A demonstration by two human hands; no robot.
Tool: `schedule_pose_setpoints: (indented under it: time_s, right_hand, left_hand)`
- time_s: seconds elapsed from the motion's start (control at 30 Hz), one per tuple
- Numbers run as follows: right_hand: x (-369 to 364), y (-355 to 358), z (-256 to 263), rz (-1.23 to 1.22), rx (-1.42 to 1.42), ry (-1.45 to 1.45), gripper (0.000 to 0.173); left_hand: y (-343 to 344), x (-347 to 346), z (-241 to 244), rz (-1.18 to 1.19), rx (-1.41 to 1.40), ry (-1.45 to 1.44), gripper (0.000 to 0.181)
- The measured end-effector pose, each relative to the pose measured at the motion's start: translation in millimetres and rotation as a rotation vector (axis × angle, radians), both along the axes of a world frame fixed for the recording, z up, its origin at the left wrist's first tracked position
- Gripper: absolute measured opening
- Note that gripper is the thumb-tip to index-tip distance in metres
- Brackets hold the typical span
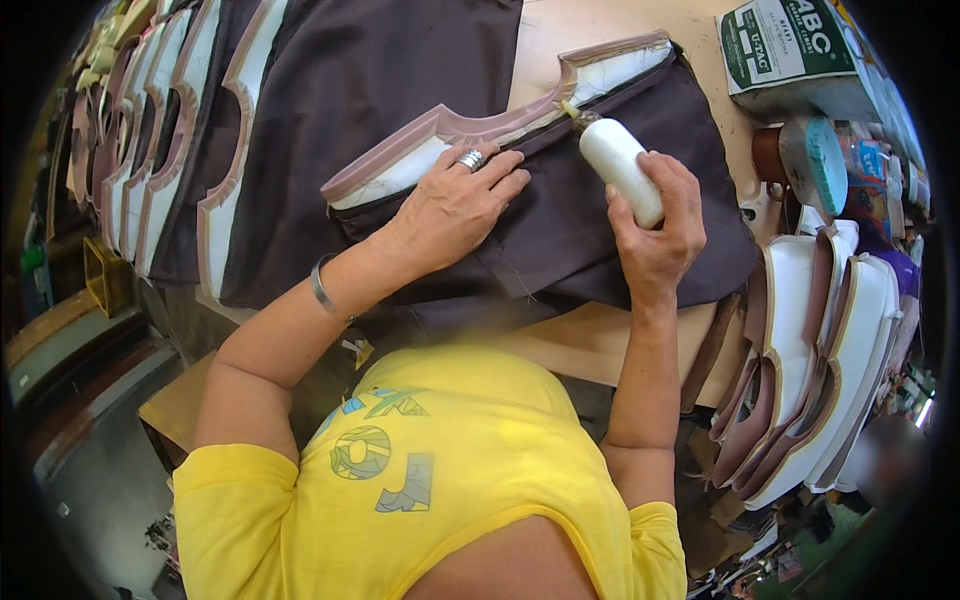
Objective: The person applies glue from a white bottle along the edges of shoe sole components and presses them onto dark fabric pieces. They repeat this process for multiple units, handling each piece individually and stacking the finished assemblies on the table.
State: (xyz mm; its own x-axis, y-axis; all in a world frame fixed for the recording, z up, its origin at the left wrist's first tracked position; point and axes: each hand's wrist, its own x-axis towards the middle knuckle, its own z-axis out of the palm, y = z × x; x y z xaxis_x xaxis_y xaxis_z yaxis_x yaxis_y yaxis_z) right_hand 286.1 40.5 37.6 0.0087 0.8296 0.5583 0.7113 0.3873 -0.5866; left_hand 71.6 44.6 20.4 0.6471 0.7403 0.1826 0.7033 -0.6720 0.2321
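Observation:
My right hand (664, 217) grips a white plastic squeeze bottle (619, 165), tilted up and left. Its narrow yellowish nozzle (570, 109) is at the curved middle of a bag panel (409, 166), a white backing strip with a pinkish folded edge. The panel lies along dark brown fabric (600, 210). With its palm down, my left hand (465, 199) rests on the panel's middle, fingers spread across the strip and the brown fabric. That hand wears a ring and a metal bangle; its thumb is hard to make out.
At the left, several similar white-and-pink panels (232, 150) lie overlapped on brown fabric. A rubber cement box (799, 60) stands at the far right, near a round tin with a turquoise face (825, 166). Stacked white panels (832, 360) hang past the table's right edge (701, 337).

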Motion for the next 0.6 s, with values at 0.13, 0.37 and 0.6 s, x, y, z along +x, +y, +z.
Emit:
schedule_pose_setpoints:
  time_s: [0.13, 0.37, 0.6]
  right_hand:
    - [1.3, 2.8, 4.2, 0.045, 0.010, 0.002, 0.040]
    - [-3.0, 9.3, 8.5, 0.064, 0.006, -0.058, 0.040]
    - [-4.8, 11.4, 9.5, 0.044, -0.011, -0.057, 0.039]
  left_hand:
    - [0.7, -3.0, -4.7, 0.013, -0.043, -0.043, 0.034]
    - [0.3, -2.4, -8.1, 0.025, -0.031, -0.042, 0.032]
    - [0.4, -3.7, -8.4, 0.020, -0.018, -0.037, 0.032]
